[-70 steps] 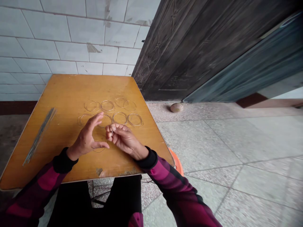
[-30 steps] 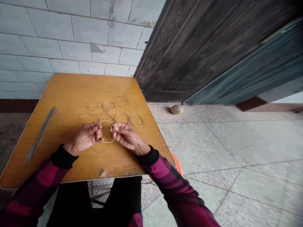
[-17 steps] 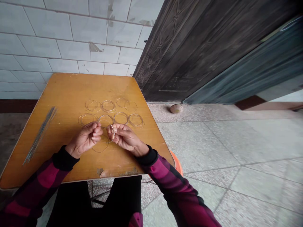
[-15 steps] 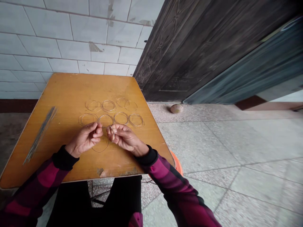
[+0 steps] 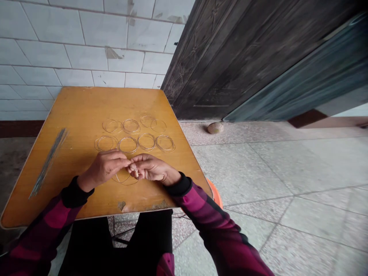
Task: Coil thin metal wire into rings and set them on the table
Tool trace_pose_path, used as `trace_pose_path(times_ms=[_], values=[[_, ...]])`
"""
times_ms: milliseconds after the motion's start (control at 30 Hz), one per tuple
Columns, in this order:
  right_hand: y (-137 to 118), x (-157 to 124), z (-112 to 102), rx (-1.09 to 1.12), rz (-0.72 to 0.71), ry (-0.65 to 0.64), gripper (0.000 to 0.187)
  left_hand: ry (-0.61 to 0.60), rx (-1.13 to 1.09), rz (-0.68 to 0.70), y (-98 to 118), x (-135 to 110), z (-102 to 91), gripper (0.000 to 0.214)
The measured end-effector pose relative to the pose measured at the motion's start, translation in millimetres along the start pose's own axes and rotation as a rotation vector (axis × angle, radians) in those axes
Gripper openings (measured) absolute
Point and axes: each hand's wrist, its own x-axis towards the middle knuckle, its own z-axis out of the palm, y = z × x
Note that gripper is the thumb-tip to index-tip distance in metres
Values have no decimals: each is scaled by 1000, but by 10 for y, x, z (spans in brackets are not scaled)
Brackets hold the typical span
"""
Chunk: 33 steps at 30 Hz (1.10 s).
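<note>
Low over the near half of the wooden table, my left hand [image 5: 107, 167] and my right hand [image 5: 149, 168] meet at the fingertips. Both are closed in a pinch on a thin wire [image 5: 126, 184], whose loop hangs below the fingers. The fingers cover the part of the wire between them. Just beyond my hands lie several wire rings in two rows, among them a ring [image 5: 146, 149] and a ring [image 5: 165, 150] in the nearer row and a ring [image 5: 130, 132] in the farther one.
A bundle of straight wires [image 5: 47, 165] lies at the left of the table [image 5: 94, 103]. White tiled wall [image 5: 94, 30] stands behind, with a dark door [image 5: 212, 76] to the right. A rounded stone [image 5: 215, 128] rests on the floor, and something orange [image 5: 215, 193] shows beside the table's right edge.
My left hand has moved right and turned palm down, so its fingertips now meet those of my right hand. The wire loop has shifted slightly right. The rings lie as before.
</note>
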Motion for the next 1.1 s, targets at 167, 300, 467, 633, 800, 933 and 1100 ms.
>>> trace_pose_path(times_ms=[167,300,467,633,800,933,1100], values=[[19,8,-57,-98,43,39,23,-129,299,56,172,53,-49,16],[51,28,-50,-307,31,79,20,-169,330,-12,215,32,16,27],[18,-40,95,-955,-425,376,20,39,116,-365,98,-42,135,23],[27,-122,241,-1587,-799,502,55,219,-399,-856,0,-54,218,15],[149,-81,282,-2004,-709,618,84,415,-694,-1098,44,-7,310,10],[213,-44,269,-2056,-645,735,82,487,-796,-1137,103,32,347,6],[239,-26,238,-1951,-688,703,72,515,-858,-1175,157,52,349,9]])
